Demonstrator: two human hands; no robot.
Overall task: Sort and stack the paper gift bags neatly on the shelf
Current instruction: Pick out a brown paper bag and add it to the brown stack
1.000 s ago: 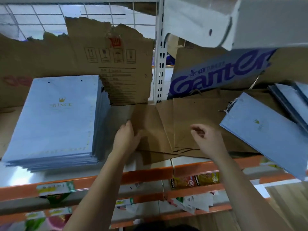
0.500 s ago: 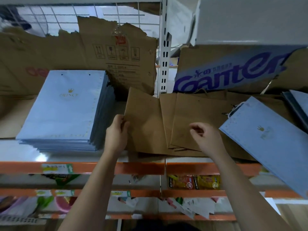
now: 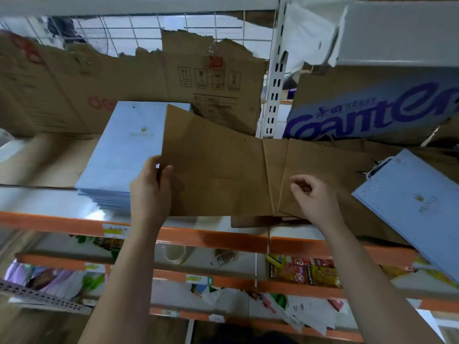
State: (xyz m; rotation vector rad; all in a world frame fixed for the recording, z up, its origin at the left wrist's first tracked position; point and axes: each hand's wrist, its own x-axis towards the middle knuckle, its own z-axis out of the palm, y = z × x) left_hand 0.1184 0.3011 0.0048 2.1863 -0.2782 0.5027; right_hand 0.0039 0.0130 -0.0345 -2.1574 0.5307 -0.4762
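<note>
My left hand (image 3: 150, 192) grips the left edge of a flat brown paper bag (image 3: 213, 167), lifted and tilted over the shelf. That bag partly covers a neat stack of light-blue gift bags (image 3: 119, 157) with a gold crown print on the left. More brown bags (image 3: 320, 170) lie fanned on the shelf to the right. My right hand (image 3: 315, 197) hovers over them with fingers loosely curled, holding nothing. A loose light-blue bag (image 3: 412, 202) leans off the shelf's right end.
The shelf has an orange front rail (image 3: 211, 238). Torn cardboard sheets (image 3: 139, 78) line the back, one with blue lettering (image 3: 372, 112) at the right. A white upright post (image 3: 274, 83) splits the bays. Lower shelves hold snack packets (image 3: 303, 271) and papers.
My left hand has taken the brown bag by its left edge and lifted it up and leftward, over the blue stack. My right hand has stayed roughly where it was.
</note>
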